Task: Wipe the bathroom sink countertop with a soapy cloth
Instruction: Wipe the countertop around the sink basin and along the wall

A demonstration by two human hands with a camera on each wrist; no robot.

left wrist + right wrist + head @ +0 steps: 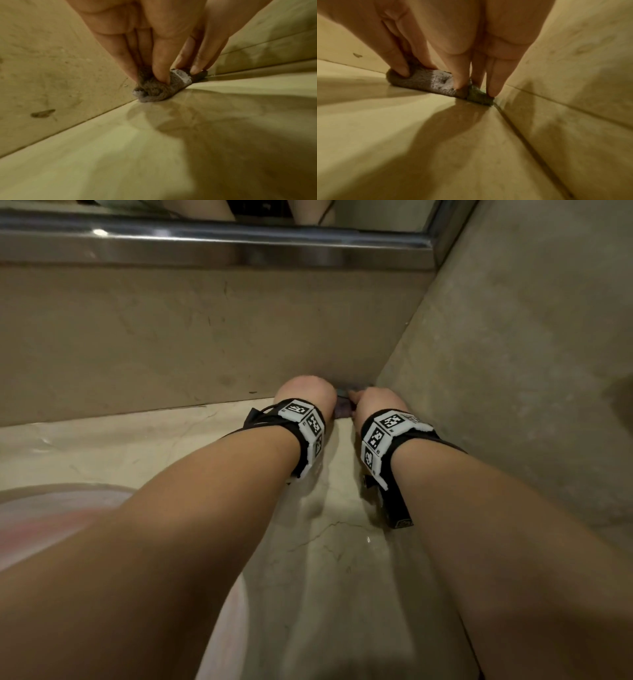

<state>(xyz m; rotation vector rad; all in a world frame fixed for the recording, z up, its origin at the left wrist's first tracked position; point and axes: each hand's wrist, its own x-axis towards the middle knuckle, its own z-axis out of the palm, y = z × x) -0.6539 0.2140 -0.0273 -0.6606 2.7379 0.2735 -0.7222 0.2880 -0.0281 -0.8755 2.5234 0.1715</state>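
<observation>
A small bunched grey cloth (342, 405) with a patch of white foam (440, 81) sits in the far right corner of the beige stone countertop (325, 559). My left hand (305, 395) pinches the cloth's left end between thumb and fingers (149, 79). My right hand (376, 402) holds the right end, its thumb and fingers (476, 90) pressing it down where the back wall meets the side wall. In the head view both hands hide most of the cloth. The counter in front of the cloth (154, 92) looks wet and glossy.
The back wall (171, 337) and the side wall (513, 371) close in the corner. A metal mirror frame (205, 237) runs above the back wall. The sink basin's rim (51, 494) curves at the lower left, behind my left forearm.
</observation>
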